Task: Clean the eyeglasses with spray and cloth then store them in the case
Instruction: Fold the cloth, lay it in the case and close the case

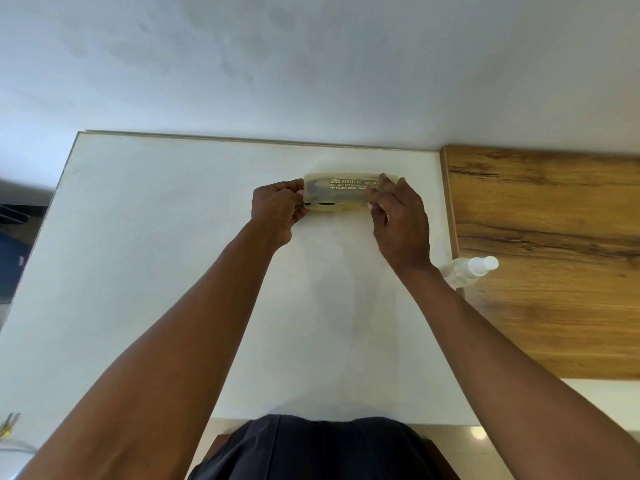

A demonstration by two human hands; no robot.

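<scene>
Hands — left hand (277, 209), right hand (398, 220) — clamp case (341, 192) ends; spray bottle (467, 270) at white tabletop (156, 254) right edge.

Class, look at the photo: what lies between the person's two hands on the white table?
In the head view, the translucent eyeglass case spans between the left hand and right hand, both gripping its ends.

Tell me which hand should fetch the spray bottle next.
Probably the right hand: the spray bottle lies just beside its wrist. The left hand grips the eyeglass case at its far end.
</scene>
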